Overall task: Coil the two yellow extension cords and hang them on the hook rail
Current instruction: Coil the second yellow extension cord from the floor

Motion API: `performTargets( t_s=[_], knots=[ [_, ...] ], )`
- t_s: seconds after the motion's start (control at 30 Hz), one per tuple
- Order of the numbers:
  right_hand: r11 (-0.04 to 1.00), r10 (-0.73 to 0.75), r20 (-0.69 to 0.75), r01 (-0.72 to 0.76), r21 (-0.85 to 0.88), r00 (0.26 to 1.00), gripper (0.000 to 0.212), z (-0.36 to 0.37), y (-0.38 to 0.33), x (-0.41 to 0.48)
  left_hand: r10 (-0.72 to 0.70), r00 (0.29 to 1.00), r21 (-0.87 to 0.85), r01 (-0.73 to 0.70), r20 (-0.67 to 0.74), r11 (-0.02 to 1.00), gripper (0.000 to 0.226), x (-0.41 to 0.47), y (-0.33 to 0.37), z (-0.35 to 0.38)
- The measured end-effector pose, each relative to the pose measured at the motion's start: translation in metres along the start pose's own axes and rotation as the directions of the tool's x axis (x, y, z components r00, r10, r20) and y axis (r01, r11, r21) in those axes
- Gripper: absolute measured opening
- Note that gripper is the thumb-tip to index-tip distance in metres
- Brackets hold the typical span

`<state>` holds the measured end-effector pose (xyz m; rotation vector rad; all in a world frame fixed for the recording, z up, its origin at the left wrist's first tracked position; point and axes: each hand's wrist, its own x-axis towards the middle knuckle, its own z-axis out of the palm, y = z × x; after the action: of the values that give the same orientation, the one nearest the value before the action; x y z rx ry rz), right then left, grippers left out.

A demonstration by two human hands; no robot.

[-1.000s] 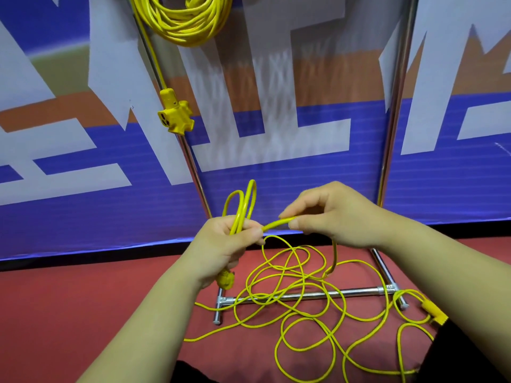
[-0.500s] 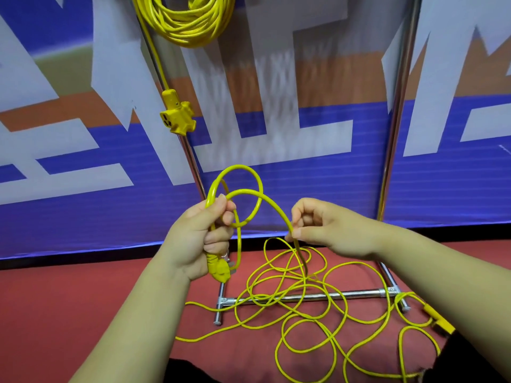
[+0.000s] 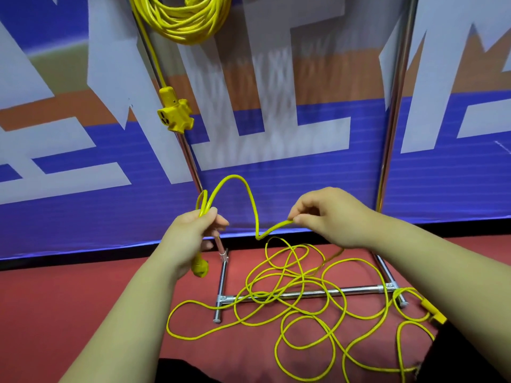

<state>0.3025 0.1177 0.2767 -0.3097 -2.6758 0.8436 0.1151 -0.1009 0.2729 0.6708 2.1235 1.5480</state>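
One yellow extension cord (image 3: 188, 20) hangs coiled at the top of the metal rack (image 3: 304, 293), its socket block (image 3: 174, 113) dangling below on a straight length. The second yellow cord (image 3: 298, 297) lies in loose tangled loops on the red floor over the rack's base bar. My left hand (image 3: 190, 236) grips a small loop of this cord, with its plug (image 3: 199, 268) hanging under the fist. My right hand (image 3: 331, 217) pinches the cord a short way along. An arch of cord rises and dips between the two hands. The cord's other end (image 3: 432, 310) lies at the right.
The rack's two chrome uprights (image 3: 392, 111) stand against a blue, white and orange banner wall (image 3: 276, 134). Its base feet (image 3: 221, 288) rest on the red floor (image 3: 55, 313). Dark clothing (image 3: 470, 355) shows at the bottom right.
The round loop above my left hand has flattened into a narrow one. My right hand has slid rightward along the cord, drawing out a longer arch between the hands.
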Motion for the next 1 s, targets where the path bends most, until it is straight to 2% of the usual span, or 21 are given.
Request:
performTargets(
  t_s=[0.1,0.17,0.23,0.3,0.47,0.57,0.77,0.87,0.93,1.0],
  knots=[
    [0.998,-0.062,0.172,0.066,-0.019,0.983,0.008,-0.003,-0.008,-0.001,0.026,0.995,-0.258,-0.001,0.092,0.966,0.035,-0.005,0.005,0.005],
    [0.996,-0.070,0.240,0.054,0.074,0.968,0.008,-0.007,-0.014,-0.003,0.056,0.986,-0.350,0.002,0.158,0.937,0.035,-0.007,0.006,0.009],
    [0.974,-0.077,0.276,0.013,0.227,0.958,0.009,-0.011,-0.019,-0.004,0.086,0.968,-0.373,0.009,0.237,0.928,0.033,-0.012,0.007,0.017],
    [0.933,-0.081,0.240,-0.011,0.360,0.967,0.013,-0.012,-0.022,-0.003,0.092,0.948,-0.316,0.009,0.303,0.949,0.033,-0.018,0.009,0.026],
    [0.796,0.030,-0.019,-0.012,0.605,0.999,0.009,-0.006,-0.017,0.001,0.077,0.907,-0.230,0.023,0.414,0.973,0.034,-0.028,0.016,0.048],
    [0.767,0.047,-0.023,-0.021,0.642,0.999,0.007,-0.007,-0.013,0.002,0.129,0.917,-0.309,-0.006,0.378,0.951,0.031,-0.028,0.020,0.049],
    [0.770,-0.034,0.233,-0.123,0.627,0.972,0.022,0.003,0.006,0.002,0.157,0.940,-0.545,0.036,0.303,0.837,0.029,-0.021,0.028,0.029],
    [0.835,-0.036,0.296,-0.134,0.533,0.954,0.023,0.016,0.012,0.003,0.149,0.946,-0.608,0.061,0.289,0.792,0.031,-0.022,0.030,0.023],
    [0.865,-0.007,0.257,-0.124,0.487,0.966,0.022,0.021,0.012,0.003,0.142,0.951,-0.617,0.060,0.273,0.785,0.032,-0.023,0.032,0.019],
    [0.849,0.064,0.129,-0.122,0.514,0.990,0.019,0.019,0.011,0.004,0.110,0.964,-0.524,0.034,0.241,0.851,0.033,-0.022,0.031,0.015]
  ],
)
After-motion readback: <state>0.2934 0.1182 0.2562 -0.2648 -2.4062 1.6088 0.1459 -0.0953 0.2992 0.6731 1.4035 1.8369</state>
